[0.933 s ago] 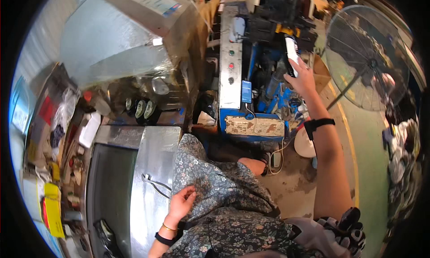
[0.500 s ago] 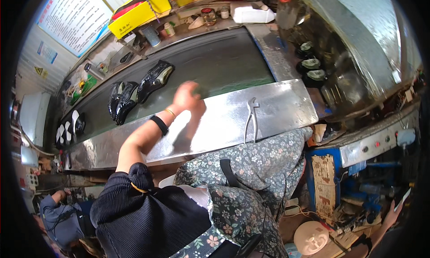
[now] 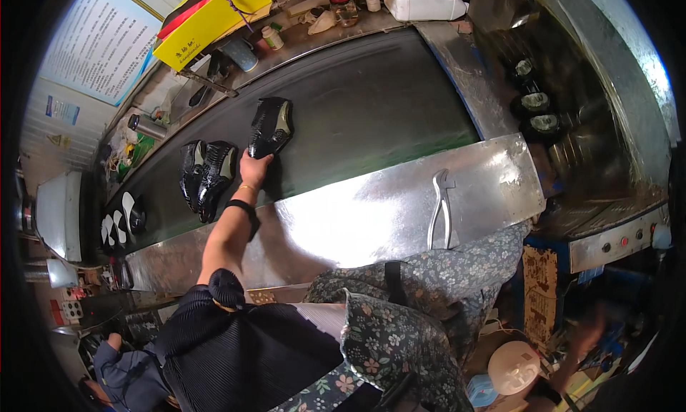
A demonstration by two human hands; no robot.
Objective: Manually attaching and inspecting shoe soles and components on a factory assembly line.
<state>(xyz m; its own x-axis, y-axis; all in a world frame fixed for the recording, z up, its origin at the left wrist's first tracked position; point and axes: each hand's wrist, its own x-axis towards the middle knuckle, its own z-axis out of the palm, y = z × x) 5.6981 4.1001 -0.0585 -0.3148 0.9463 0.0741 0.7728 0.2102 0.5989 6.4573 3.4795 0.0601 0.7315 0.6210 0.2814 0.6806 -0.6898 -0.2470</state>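
Observation:
My left hand [image 3: 254, 167] is closed around the lower end of a glossy black shoe [image 3: 269, 122] with a pale green opening. The shoe is over the dark conveyor belt [image 3: 357, 90]; I cannot tell whether it is lifted. To its left, a pair of similar black shoes [image 3: 218, 172] stands close together on the belt. Low at the right edge is what appears to be my right hand [image 3: 589, 332], smeared by motion, so its fingers cannot be read. Metal pincers [image 3: 441, 208] lie on the shiny metal ledge [image 3: 493, 180], with neither hand on them.
White sole-shaped pieces [image 3: 128, 212] stand at the belt's far left. Behind the belt are a yellow box [image 3: 207, 30], a jar [image 3: 344, 12] and a white jug [image 3: 425, 1]. More dark shoes [image 3: 536, 101] sit at right. Another person [image 3: 132, 369] is at lower left.
My left hand has moved left from above the ledge and taken hold of the single black shoe, which is turned more upright. The right hand has moved from near a pale, flat object. The view has shifted.

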